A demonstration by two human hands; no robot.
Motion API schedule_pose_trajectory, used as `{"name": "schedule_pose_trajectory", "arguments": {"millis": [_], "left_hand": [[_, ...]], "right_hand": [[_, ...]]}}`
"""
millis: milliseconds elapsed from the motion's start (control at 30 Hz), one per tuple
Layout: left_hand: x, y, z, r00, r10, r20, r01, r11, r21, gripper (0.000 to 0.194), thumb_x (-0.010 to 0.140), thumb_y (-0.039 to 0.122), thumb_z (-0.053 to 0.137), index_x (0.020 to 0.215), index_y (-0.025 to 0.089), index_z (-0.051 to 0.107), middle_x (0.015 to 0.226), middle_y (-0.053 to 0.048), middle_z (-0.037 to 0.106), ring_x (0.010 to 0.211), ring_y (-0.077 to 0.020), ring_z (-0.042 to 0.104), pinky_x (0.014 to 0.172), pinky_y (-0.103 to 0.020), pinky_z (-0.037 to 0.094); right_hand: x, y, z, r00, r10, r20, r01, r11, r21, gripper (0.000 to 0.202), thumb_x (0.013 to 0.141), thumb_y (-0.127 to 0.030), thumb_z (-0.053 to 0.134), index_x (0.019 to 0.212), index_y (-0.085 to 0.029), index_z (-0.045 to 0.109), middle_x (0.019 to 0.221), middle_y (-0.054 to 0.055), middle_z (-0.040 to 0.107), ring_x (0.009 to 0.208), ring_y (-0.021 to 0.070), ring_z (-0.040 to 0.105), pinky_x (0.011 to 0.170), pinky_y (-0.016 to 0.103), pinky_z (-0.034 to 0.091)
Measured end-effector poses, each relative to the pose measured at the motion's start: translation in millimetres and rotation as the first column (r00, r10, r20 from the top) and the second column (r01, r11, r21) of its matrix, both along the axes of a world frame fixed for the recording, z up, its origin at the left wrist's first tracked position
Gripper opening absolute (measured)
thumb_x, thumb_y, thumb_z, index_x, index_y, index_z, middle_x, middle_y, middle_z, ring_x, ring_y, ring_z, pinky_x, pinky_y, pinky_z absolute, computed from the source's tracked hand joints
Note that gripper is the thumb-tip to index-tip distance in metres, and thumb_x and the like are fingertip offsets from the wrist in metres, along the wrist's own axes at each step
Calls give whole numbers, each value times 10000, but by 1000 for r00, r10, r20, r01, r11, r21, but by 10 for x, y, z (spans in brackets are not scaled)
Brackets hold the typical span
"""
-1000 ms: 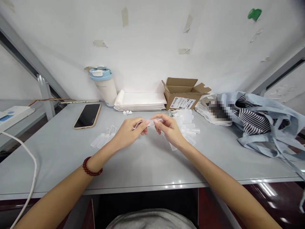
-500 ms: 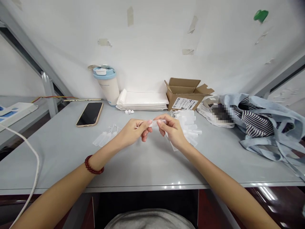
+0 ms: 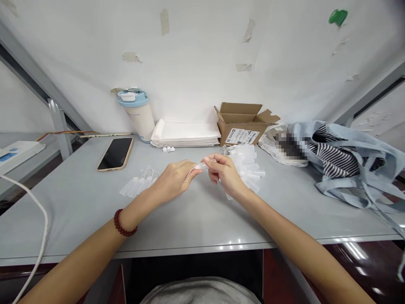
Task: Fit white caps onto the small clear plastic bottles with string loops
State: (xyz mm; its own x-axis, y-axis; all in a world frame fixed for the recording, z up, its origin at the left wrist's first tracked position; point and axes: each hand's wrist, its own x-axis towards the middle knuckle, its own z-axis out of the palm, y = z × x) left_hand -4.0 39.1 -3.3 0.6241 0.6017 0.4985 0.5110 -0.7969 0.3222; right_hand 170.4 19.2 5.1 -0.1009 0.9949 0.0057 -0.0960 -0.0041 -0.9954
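Observation:
Above the middle of the table, a small translucent plastic tube (image 3: pixel 203 165) spans my two hands. Its left end, where a thin white cord hangs, is pinched by my left hand (image 3: pixel 177 179). The thumb and fingertips of my right hand (image 3: pixel 223 172) close on the other end; fingers partly cover the tube. Left of my left hand lies a row of similar tubes with cord loops (image 3: pixel 138 185). Behind and beside my right hand spreads a pile of translucent tubes (image 3: pixel 248 162), partly hidden by that hand.
A phone (image 3: pixel 115 154) and a lidded cup (image 3: pixel 138 118) stand left. White envelopes (image 3: pixel 188 133) are stacked against the wall beside an open cardboard box (image 3: pixel 242 126). Small white pieces (image 3: pixel 168 149) sit before the envelopes. A blue cloth bag (image 3: pixel 363 169) covers the right side.
My left hand has rolled over, so its back now faces up and its curled fingers are hidden. The tube tilts more, right end higher. The view has shifted slightly.

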Motion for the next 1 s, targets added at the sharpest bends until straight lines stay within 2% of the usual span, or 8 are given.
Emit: {"name": "schedule_pose_trajectory", "arguments": {"millis": [67, 167, 367, 467, 600, 700, 867, 1000], "left_hand": [[-11, 8, 1, 1000, 11, -18, -11, 1000, -15, 317, 964, 306, 371, 752, 154, 551, 664, -22, 538, 563, -135, 439, 554, -268, 317], [-23, 18, 43, 1000, 30, 2, -29, 986, -163, 344, 962, 339, 363, 743, 159, 558, 667, -19, 562, 588, -142, 481, 569, -264, 347], [-33, 42, 144, 989, 104, 103, -36, 856, -515, 380, 927, 452, 400, 759, 173, 596, 737, -24, 647, 701, -167, 593, 636, -265, 424], [-38, 74, 145, 976, 157, 151, -38, 806, -590, 305, 882, 461, 484, 880, 182, 608, 767, -21, 661, 751, -178, 621, 673, -270, 454], [-105, 197, 108, 953, 283, 112, -188, 838, -512, 227, 847, 388, 522, 863, 178, 607, 741, -23, 672, 705, -179, 623, 675, -280, 455], [-234, 346, 53, 927, 373, 42, -333, 868, -369, 194, 839, 306, 484, 778, 176, 613, 754, -40, 688, 717, -198, 624, 681, -298, 449], [-495, 595, -57, 864, 497, -75, -503, 856, -117, 241, 849, 260, 430, 855, 158, 648, 936, -109, 691, 852, -262, 615, 778, -367, 453], [-612, 719, -119, 880, 448, -159, -461, 885, -56, 306, 840, 169, 381, 993, 129, 642, 1098, -140, 655, 1046, -297, 568, 912, -431, 422]], "right_hand": [[8, 6, -15, 998, -13, 66, 10, 999, 37, 284, 766, -446, 609, 727, -176, 533, 422, -96, 358, 388, 70, 331, 419, 221, 280], [20, 14, -46, 967, -45, 252, 14, 992, 124, 299, 806, -445, 575, 689, -174, 523, 439, -75, 419, 421, 75, 374, 471, 227, 305], [62, 26, -4, 874, 59, 483, -172, 966, 193, 312, 861, -434, 502, 769, -149, 588, 648, -2, 588, 580, 102, 524, 565, 225, 384], [163, 53, 72, 728, 35, 684, -259, 938, 228, 288, 846, -419, 530, 813, -147, 616, 698, 19, 622, 622, 120, 542, 579, 231, 369], [320, 97, 154, 221, -235, 947, -201, 939, 280, 175, 818, -304, 542, 811, -142, 609, 681, 53, 630, 622, 162, 545, 547, 260, 289], [354, 109, 176, -70, -221, 973, -162, 965, 207, 142, 801, -240, 513, 811, -131, 603, 730, 105, 652, 666, 208, 586, 524, 277, 251], [297, 74, 174, -208, -213, 955, -147, 972, 185, 153, 787, -210, 507, 847, -112, 609, 737, 142, 648, 742, 260, 619, 514, 285, 252], [286, 46, 168, -223, -212, 952, -146, 972, 182, 138, 779, -198, 526, 829, -107, 618, 767, 158, 651, 842, 285, 599, 516, 280, 284]]}}
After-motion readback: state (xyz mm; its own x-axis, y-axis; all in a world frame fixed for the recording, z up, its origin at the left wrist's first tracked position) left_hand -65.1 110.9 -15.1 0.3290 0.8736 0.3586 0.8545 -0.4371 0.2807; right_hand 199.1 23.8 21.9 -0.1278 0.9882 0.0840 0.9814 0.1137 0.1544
